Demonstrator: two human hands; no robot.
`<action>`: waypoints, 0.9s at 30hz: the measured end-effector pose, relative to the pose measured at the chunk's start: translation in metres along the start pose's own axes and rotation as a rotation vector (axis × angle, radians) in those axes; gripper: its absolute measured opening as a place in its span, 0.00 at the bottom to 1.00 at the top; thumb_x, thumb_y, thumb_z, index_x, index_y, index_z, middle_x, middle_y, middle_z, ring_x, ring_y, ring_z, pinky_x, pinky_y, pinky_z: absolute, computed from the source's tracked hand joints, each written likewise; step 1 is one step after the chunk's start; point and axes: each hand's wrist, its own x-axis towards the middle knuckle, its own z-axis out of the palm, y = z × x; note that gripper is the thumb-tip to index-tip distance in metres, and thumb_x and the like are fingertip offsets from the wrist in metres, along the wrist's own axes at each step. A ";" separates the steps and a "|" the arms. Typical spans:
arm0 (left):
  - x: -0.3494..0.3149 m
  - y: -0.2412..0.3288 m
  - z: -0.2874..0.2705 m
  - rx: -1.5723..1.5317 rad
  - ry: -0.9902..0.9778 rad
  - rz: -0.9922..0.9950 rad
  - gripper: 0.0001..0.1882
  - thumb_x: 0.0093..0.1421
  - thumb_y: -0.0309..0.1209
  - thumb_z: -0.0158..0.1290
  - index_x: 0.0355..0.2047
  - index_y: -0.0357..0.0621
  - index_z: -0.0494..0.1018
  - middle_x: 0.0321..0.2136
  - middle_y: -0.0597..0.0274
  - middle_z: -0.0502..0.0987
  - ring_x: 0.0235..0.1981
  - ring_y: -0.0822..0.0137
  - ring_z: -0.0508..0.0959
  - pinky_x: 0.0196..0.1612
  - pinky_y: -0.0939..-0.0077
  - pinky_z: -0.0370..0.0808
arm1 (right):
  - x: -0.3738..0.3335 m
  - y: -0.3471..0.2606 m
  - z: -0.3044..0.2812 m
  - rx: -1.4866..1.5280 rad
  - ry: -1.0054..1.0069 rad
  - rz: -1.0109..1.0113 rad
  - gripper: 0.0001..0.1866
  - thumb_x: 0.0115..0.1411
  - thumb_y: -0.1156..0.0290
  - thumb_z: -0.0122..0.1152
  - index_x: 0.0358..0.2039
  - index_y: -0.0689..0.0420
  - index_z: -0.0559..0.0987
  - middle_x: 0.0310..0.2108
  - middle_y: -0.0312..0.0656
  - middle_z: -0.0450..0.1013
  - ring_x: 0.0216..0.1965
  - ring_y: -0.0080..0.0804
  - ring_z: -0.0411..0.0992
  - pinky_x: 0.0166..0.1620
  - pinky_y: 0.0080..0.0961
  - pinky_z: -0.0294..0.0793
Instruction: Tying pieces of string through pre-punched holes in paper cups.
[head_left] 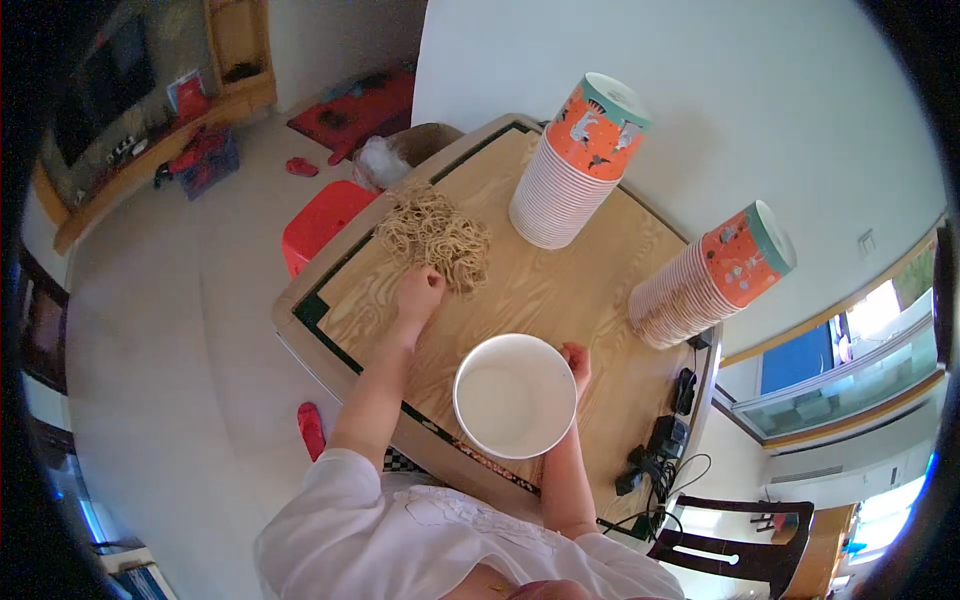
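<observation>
My left hand (422,290) is closed in a pinch at the near edge of a tangled pile of thin tan loops, like rubber bands (435,228). What its fingertips hold, if anything, is hidden. A round white paper tub (515,395), with its mouth facing up, stands between my forearms near the table's front edge. Its inside looks plain and bare. Around its far right side my right hand (577,365) curls, fingers against the wall. Much of that hand and wrist is hidden behind the tub.
Two tall leaning stacks of nested paper tubs, one (580,160) at the back and one (712,275) at the right, have orange and teal printed ends. Black adapters and cables (660,445) lie along the right edge. A red stool (325,222) stands left, a dark chair (740,545) right.
</observation>
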 end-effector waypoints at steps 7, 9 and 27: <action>-0.110 -0.022 -0.036 -0.038 -0.208 0.010 0.07 0.51 0.30 0.54 0.26 0.38 0.73 0.22 0.52 0.75 0.24 0.58 0.76 0.30 0.68 0.72 | 0.003 0.011 -0.002 0.069 0.010 0.069 0.03 0.58 0.76 0.54 0.32 0.60 0.73 0.24 0.35 0.69 0.25 0.20 0.67 0.30 0.20 0.69; -0.142 -0.016 -0.061 -0.011 -0.220 0.004 0.07 0.51 0.30 0.54 0.26 0.38 0.73 0.22 0.53 0.75 0.24 0.60 0.76 0.30 0.69 0.72 | 0.003 0.006 -0.001 0.064 -0.019 0.093 0.03 0.58 0.76 0.54 0.32 0.60 0.73 0.24 0.36 0.70 0.25 0.21 0.67 0.31 0.20 0.70; -0.195 0.177 -0.187 -1.066 -0.624 0.009 0.04 0.58 0.20 0.49 0.31 0.32 0.73 0.28 0.58 0.75 0.30 0.72 0.75 0.34 0.79 0.73 | -0.008 -0.226 -0.043 0.122 -0.395 -0.416 0.06 0.57 0.79 0.52 0.36 0.63 0.74 0.33 0.40 0.74 0.34 0.26 0.71 0.39 0.21 0.70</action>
